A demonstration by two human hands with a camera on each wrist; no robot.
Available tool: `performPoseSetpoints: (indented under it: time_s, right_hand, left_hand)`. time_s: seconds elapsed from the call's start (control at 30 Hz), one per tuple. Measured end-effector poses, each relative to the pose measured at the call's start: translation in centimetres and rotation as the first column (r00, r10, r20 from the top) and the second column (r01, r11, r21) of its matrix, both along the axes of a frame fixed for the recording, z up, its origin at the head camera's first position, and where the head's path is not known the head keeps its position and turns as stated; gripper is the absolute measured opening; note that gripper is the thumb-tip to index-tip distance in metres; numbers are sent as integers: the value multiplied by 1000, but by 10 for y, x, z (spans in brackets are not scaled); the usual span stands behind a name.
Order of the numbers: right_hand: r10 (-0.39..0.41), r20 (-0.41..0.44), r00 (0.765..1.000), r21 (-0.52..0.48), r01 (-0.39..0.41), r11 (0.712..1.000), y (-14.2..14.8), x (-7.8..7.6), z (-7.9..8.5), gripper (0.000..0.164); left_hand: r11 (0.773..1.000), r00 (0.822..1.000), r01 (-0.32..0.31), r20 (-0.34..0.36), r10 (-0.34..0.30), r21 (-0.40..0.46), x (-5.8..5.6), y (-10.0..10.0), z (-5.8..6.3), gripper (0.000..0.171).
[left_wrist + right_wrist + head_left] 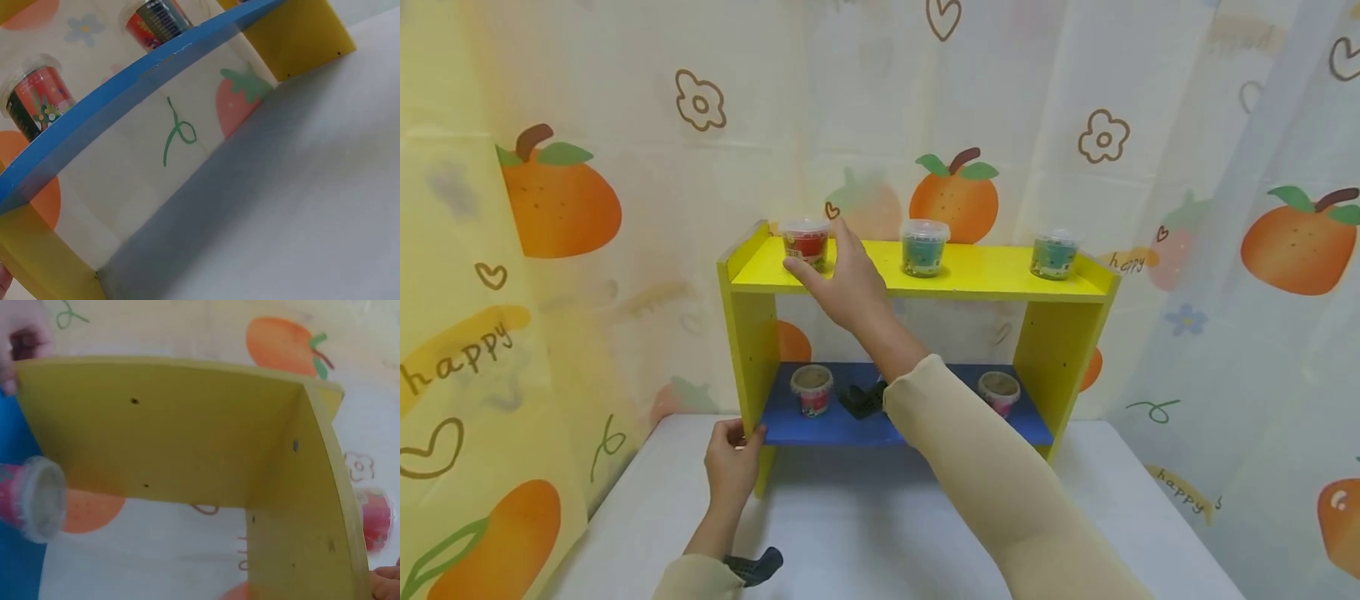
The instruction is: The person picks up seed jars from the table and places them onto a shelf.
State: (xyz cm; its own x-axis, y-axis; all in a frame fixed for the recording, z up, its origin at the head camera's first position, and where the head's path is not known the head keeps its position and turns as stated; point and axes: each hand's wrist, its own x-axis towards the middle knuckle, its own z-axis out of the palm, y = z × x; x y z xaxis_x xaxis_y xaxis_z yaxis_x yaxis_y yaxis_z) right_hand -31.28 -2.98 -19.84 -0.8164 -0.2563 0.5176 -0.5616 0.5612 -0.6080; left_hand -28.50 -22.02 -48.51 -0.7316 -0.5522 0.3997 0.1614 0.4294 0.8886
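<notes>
1. Holding the shelf (752, 333) steady comes first. The left hand (732, 462) grips the bottom of the shelf's left yellow side, down by the bench (865, 533). Thumb and fingers curl round the edge. It looks best to keep that grip firm so the shelf cannot tip or slide.
2. The red cup (806, 242) stands at the left end of the yellow top board. The right hand (846, 279) wraps round it, thumb in front and fingers behind. I think a soft squeeze is best, because the cup looks thin. It should stay upright.
3. The left arm is low and short, close to the body.
4. The right arm is stretched far forward and up. It crosses in front of the blue board. Watch the sleeve near the two cups down there.
</notes>
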Motion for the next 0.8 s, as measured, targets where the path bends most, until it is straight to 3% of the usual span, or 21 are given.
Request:
performPoseSetpoints:
  time_s: [0.1, 0.17, 0.23, 0.33, 0.47, 0.57, 0.67, 0.73, 0.8]
  right_hand:
    - [60, -137, 989, 0, -60, 998, 14, 12, -19, 91]
    - [99, -234, 967, 13, -99, 995, 25, 20, -37, 88]
    - [127, -315, 941, 44, -119, 992, 37, 28, -58, 85]
    - [161, -361, 918, 107, -131, 986, 57, 39, -99, 82]
    - [169, -327, 930, 225, -97, 970, 84, 52, -158, 80]
    - [128, -253, 959, 305, -47, 951, 102, 59, -196, 81]
    - [51, -152, 987, 365, 8, 931, 117, 63, -225, 84]
    - [-21, -96, 995, 400, 58, 915, 126, 65, -238, 86]
    - [-92, -65, 994, 426, 111, 898, 134, 66, -248, 88]
  left_hand:
    - [1000, 1000, -5, -8, 5, -30, 1, 0, 1, 31]
    - [999, 1000, 2, 7, -1, -43, 3, -1, 3, 31]
    - [998, 1000, 13, 23, -12, -55, 4, -1, 5, 31]
    - [997, 999, 35, 35, -33, -66, 7, -1, 6, 30]
    - [995, 998, 45, 45, -41, -90, 15, 0, 6, 30]
    - [990, 997, 55, 64, -47, -129, 24, 2, 6, 36]
    - [978, 996, 65, 74, -52, -198, 37, 7, 7, 48]
    - [956, 996, 75, 69, -58, -283, 46, 12, 6, 56]
    - [911, 996, 91, 44, -80, -401, 54, 19, 6, 63]
